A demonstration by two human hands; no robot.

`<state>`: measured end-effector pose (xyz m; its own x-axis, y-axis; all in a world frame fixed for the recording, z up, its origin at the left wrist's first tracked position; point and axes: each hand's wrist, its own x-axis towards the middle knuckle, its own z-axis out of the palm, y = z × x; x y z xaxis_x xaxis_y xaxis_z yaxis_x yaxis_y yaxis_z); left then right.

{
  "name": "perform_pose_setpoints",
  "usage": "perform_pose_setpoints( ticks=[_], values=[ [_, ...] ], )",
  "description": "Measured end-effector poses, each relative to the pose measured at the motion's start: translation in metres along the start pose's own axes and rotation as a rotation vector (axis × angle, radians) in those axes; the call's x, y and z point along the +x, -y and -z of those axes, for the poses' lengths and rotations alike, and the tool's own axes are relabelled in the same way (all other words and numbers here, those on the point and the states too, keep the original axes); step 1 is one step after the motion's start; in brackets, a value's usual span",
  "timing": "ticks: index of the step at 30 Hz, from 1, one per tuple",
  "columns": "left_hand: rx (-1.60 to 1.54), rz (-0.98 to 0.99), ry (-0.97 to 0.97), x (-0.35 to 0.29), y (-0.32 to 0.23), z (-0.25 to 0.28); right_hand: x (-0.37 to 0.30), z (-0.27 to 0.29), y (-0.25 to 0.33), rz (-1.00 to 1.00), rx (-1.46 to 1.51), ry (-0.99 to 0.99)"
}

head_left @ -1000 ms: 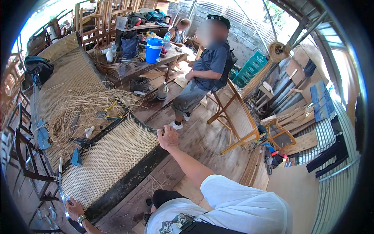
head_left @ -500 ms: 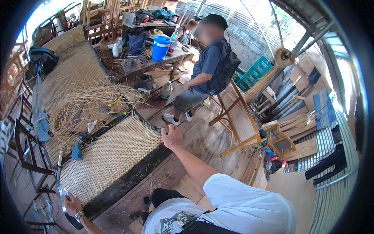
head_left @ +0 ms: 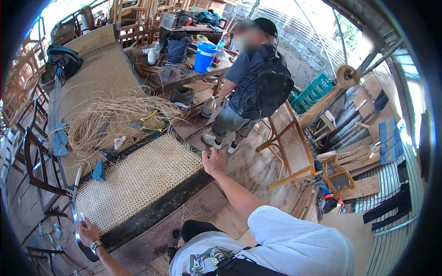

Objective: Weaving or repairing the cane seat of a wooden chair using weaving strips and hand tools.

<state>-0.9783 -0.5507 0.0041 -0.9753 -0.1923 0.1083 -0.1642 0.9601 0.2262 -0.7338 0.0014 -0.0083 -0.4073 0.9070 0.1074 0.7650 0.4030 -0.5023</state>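
Note:
A pale woven cane panel (head_left: 138,179) lies on a dark-edged board (head_left: 152,209) in front of me. My left hand (head_left: 87,231) is at the panel's near left corner, fingers curled beside a shiny strip (head_left: 74,202) along that end. Something small and pale shows at its fingertips, too small to name. My right hand (head_left: 213,162) is raised by the panel's right edge, fingers bent and apart, with nothing visible in it. Beyond the panel lie a heap of loose cane strands (head_left: 106,119), yellow-handled pliers (head_left: 148,116) and a blue scrap (head_left: 99,171).
Another person (head_left: 248,78) with a black backpack stands beyond my right hand. A cane-seated chair (head_left: 294,156) stands to the right. A blue cooler (head_left: 205,59) and bottles are on the far workbench (head_left: 170,83). A dark chair frame (head_left: 34,165) stands at the left.
The person across has turned, showing more of the backpack. My view has shifted slightly. My hands keep nearly the same places by the panel.

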Motion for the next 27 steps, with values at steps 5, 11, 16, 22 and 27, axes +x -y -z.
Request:
perform_pose_setpoints(
  ticks=[5,11,16,22,27],
  values=[
    [-0.038,-0.036,0.024,-0.006,0.015,0.003,-0.001,-0.009,0.0,-0.002,-0.055,0.048],
    [0.001,-0.03,-0.031,0.01,0.003,-0.008,0.008,0.004,0.011,0.019,-0.001,-0.033],
    [0.039,-0.015,-0.028,0.009,-0.005,-0.002,0.011,-0.002,0.013,-0.028,-0.001,-0.029],
    [0.018,-0.057,-0.026,0.004,0.002,0.001,0.006,-0.001,0.01,0.023,-0.107,-0.062],
    [0.047,-0.047,-0.005,0.003,-0.003,0.003,0.029,0.003,-0.02,-0.013,0.081,0.21]
  ],
)
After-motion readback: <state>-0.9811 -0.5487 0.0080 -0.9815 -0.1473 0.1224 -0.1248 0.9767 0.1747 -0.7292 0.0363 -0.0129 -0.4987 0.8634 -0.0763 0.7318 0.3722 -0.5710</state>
